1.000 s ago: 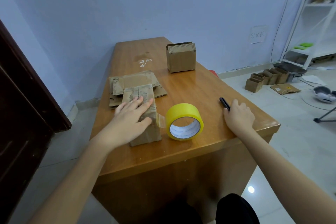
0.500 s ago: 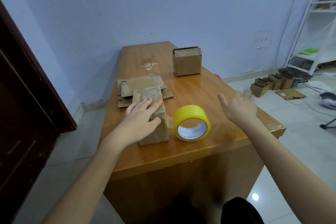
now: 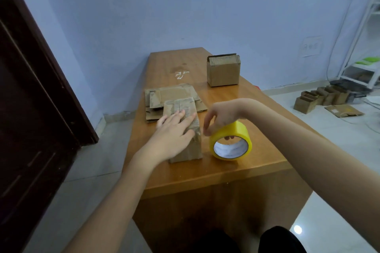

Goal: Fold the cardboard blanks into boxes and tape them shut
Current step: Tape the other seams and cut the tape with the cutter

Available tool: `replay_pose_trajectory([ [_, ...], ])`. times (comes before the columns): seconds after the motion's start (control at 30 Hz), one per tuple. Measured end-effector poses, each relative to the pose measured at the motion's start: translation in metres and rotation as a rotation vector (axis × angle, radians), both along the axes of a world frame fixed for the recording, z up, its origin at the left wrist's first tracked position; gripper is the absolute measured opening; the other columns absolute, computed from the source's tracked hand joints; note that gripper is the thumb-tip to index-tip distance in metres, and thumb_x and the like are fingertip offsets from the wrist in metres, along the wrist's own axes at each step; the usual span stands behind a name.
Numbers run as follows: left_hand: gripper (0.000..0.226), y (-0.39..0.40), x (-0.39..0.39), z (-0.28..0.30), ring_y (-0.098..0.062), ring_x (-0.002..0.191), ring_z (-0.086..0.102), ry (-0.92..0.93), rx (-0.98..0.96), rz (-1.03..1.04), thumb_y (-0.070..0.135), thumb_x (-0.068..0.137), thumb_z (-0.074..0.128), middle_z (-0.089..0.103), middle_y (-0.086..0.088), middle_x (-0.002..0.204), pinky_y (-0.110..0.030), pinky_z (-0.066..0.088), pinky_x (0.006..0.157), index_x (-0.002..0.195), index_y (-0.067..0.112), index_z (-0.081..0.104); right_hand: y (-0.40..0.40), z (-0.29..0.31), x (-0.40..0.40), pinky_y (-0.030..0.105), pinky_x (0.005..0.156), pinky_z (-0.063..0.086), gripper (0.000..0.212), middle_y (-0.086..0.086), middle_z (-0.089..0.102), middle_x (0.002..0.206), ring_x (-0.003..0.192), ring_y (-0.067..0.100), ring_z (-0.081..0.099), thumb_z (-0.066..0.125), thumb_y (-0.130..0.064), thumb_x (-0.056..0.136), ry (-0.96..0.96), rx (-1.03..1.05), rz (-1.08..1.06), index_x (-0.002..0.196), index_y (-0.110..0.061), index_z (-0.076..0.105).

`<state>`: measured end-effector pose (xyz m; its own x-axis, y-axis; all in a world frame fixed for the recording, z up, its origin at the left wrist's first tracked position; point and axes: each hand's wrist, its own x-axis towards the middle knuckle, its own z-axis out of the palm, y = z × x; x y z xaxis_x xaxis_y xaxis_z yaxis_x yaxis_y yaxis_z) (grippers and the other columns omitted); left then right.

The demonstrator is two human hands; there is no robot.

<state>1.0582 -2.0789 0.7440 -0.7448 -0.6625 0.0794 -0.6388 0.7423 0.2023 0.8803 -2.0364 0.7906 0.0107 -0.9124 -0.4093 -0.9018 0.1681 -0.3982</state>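
A small folded cardboard box (image 3: 186, 150) lies near the front of the wooden table (image 3: 205, 172). My left hand (image 3: 172, 135) presses flat on its top with straight fingers. Just to its right a yellow tape roll (image 3: 236, 131) stands on edge, joined to the box by a short strip of clear tape. My right hand (image 3: 222, 115) comes down over the roll from above; its thumb is at the roll's left side by the strip and its fingertips curl behind the roll. Behind the box is a pile of flat cardboard blanks (image 3: 170, 94).
A finished box (image 3: 223, 74) stands at the back right of the table. Several more boxes (image 3: 320, 97) and a flat blank (image 3: 343, 111) lie on the floor to the right, near a white shelf (image 3: 366, 63). A dark door (image 3: 30, 109) is on the left.
My right hand left the table's right edge, swung left through the air and came down onto the tape roll. My left hand stayed pressed on the box.
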Motion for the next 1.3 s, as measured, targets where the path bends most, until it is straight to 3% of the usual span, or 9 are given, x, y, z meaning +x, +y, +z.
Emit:
replay_pose_trajectory([
  [0.2, 0.05, -0.001, -0.001, -0.003, -0.01, 0.145, 0.0, 0.009, -0.02, 0.015, 0.039, 0.101, 0.022, 0.004, 0.001, 0.159, -0.032, -0.007, 0.115, 0.15, 0.036, 0.009, 0.012, -0.009, -0.014, 0.029, 0.082, 0.045, 0.013, -0.009, 0.061, 0.1, 0.099, 0.015, 0.056, 0.072, -0.04, 0.081, 0.02, -0.156, -0.057, 0.091, -0.032, 0.069],
  [0.5, 0.05, 0.0, -0.001, -0.005, -0.009, 0.145, 0.0, 0.023, -0.036, 0.011, 0.038, 0.102, 0.022, 0.004, 0.002, 0.159, -0.033, -0.007, 0.115, 0.15, 0.035, 0.01, 0.036, -0.018, -0.015, 0.031, 0.075, 0.047, 0.011, -0.005, 0.056, 0.093, 0.097, 0.018, 0.056, 0.066, -0.036, 0.084, 0.183, -0.26, -0.082, 0.09, -0.028, 0.063],
  [0.63, 0.05, 0.0, -0.001, -0.006, -0.009, 0.145, 0.0, 0.04, -0.049, 0.014, 0.038, 0.101, 0.024, 0.006, 0.002, 0.159, -0.032, -0.007, 0.114, 0.15, 0.035, 0.012, 0.053, -0.026, -0.032, 0.031, 0.073, 0.05, 0.011, -0.003, 0.057, 0.087, 0.09, 0.02, 0.058, 0.065, -0.034, 0.083, 0.358, -0.322, -0.172, 0.09, -0.026, 0.065],
  [0.83, 0.051, 0.003, -0.004, -0.006, -0.009, 0.145, 0.0, 0.042, -0.052, 0.017, 0.039, 0.101, 0.025, 0.006, 0.001, 0.159, -0.033, -0.007, 0.115, 0.15, 0.034, 0.011, 0.062, -0.048, -0.041, 0.023, 0.048, 0.031, 0.016, -0.006, 0.047, 0.07, 0.071, 0.018, 0.05, 0.055, -0.037, 0.09, 0.556, -0.533, -0.329, 0.096, -0.022, 0.056],
  [0.93, 0.052, 0.005, -0.005, -0.005, -0.01, 0.145, -0.001, 0.021, -0.054, 0.012, 0.04, 0.1, 0.025, 0.004, 0.0, 0.159, -0.033, -0.007, 0.114, 0.15, 0.034, 0.009, 0.057, -0.065, -0.028, 0.027, 0.052, 0.034, 0.018, -0.004, 0.041, 0.065, 0.068, 0.022, 0.052, 0.046, -0.032, 0.093, 0.721, -0.605, -0.304, 0.096, -0.016, 0.053],
  [1.1, 0.06, 0.012, -0.007, -0.004, -0.012, 0.145, -0.005, -0.015, -0.05, 0.001, 0.045, 0.097, 0.031, -0.001, -0.002, 0.159, -0.034, -0.008, 0.115, 0.15, 0.034, 0.005, 0.046, -0.087, -0.014, 0.028, 0.044, 0.012, 0.02, 0.001, 0.055, 0.073, 0.07, 0.024, 0.061, 0.054, -0.025, 0.09, 0.847, -0.565, -0.23, 0.082, -0.015, 0.038],
  [1.2, 0.068, 0.015, -0.007, -0.004, -0.014, 0.146, -0.005, -0.05, -0.08, -0.003, 0.049, 0.094, 0.037, -0.002, -0.003, 0.159, -0.036, -0.008, 0.115, 0.15, 0.034, 0.001, 0.04, -0.101, -0.018, 0.022, 0.051, -0.007, 0.038, 0.0, 0.034, 0.042, 0.03, 0.017, 0.014, 0.085, -0.021, 0.049, 0.892, -0.502, -0.289, 0.061, -0.017, 0.05],
  [1.23, 0.071, 0.015, -0.007, -0.004, -0.015, 0.146, -0.005, -0.057, -0.078, -0.011, 0.048, 0.093, 0.04, -0.003, -0.004, 0.159, -0.036, -0.008, 0.115, 0.15, 0.035, -0.001, 0.039, -0.103, -0.021, 0.021, 0.05, -0.006, 0.032, 0.001, 0.035, 0.042, 0.031, 0.016, 0.012, 0.085, -0.022, 0.051, 0.906, -0.559, -0.301, 0.068, -0.015, 0.059],
  [1.3, 0.077, 0.016, -0.006, 0.001, -0.016, 0.146, -0.004, -0.029, -0.028, -0.04, 0.043, 0.091, 0.046, -0.002, -0.005, 0.159, -0.036, -0.007, 0.115, 0.148, 0.04, -0.007, 0.042, -0.105, -0.019, 0.022, 0.044, 0.018, 0.044, 0.008, 0.063, 0.075, 0.057, 0.023, 0.053, 0.063, -0.034, 0.084, 0.877, -0.55, -0.348, 0.122, -0.012, 0.055],
])
